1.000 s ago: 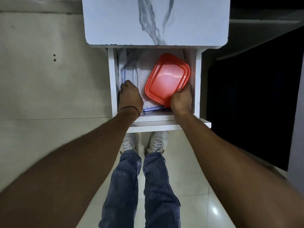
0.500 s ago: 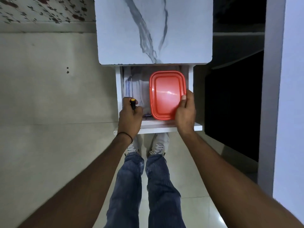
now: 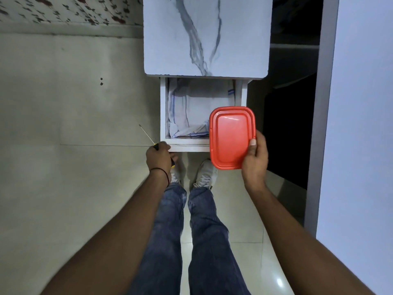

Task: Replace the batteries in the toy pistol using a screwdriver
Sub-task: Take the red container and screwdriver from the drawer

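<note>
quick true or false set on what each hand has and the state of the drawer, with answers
1. The left hand grips a screwdriver. True.
2. The red container lies inside the drawer. False: the right hand holds it by its right edge, up in front of the drawer's near right corner.
3. The drawer is shut. False: it is pulled open, with a folded white cloth showing inside.
4. The screwdriver's thin shaft sticks out of the fist, away from the person and to the left of the drawer. True.
</note>
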